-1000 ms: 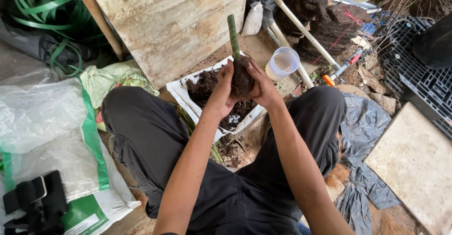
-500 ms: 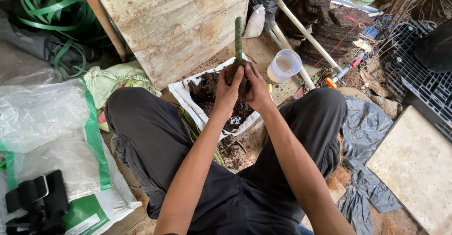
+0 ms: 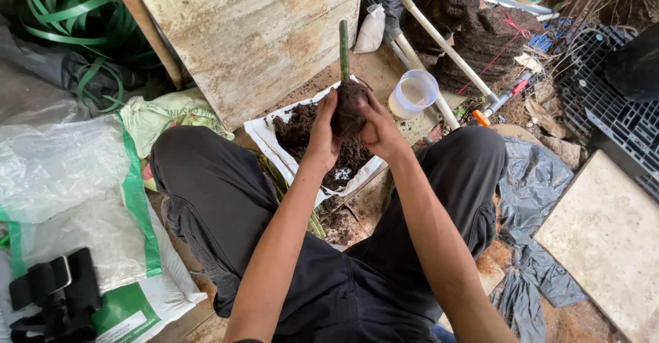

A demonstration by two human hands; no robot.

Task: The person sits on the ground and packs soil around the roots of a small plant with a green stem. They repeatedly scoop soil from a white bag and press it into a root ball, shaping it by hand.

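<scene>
Cupping a dark ball of soil (image 3: 349,109) from both sides, the left hand (image 3: 322,133) and the right hand (image 3: 379,131) are both closed around it, fingers curled against the clump. A green stem (image 3: 343,51) sticks up out of the top of the soil ball, roughly upright. The ball is held just above a white tray (image 3: 274,140) that carries more loose dark soil and sits on the ground between the person's knees. Just right of the tray stands a clear plastic cup (image 3: 414,93), touching or nearly touching a white pipe (image 3: 439,41) that runs diagonally past it; the contact is hard to make out. Behind the tray leans a worn pale board (image 3: 254,34). Well left of the tray lie a white and green sack (image 3: 130,274), a coil of green strapping (image 3: 82,34) and a black strap (image 3: 55,288). Far right of the tray are a black crate (image 3: 611,109) and a pale slab (image 3: 604,240).
</scene>
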